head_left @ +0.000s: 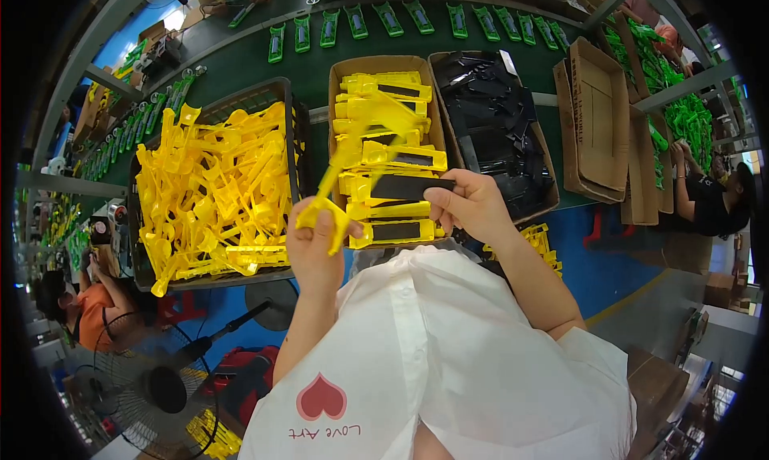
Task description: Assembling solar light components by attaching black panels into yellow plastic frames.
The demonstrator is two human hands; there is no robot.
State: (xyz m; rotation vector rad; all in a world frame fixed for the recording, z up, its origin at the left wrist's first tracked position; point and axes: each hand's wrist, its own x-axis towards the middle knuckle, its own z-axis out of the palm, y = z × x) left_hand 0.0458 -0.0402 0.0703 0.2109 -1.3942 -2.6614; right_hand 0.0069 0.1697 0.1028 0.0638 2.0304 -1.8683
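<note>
My left hand (314, 248) has its fingers clenched round the base of a long yellow plastic part (340, 172), which sticks up tilted over the cardboard box (344, 66) of stacked yellow pieces. My right hand (473, 205) pinches a flat black strip (408, 187) between thumb and fingers, held level just above that same box. Dark crate (264, 88) of loose yellow parts to my left, box of black strips (497, 116) to my right. Green conveyor (240, 64) beyond.

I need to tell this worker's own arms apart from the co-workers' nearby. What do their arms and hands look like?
Both forearms are bare, rising from the lower edge. The left hand and right hand wear no gloves; no rings or watch are visible. Short white shirt sleeves end near the elbows.
</note>
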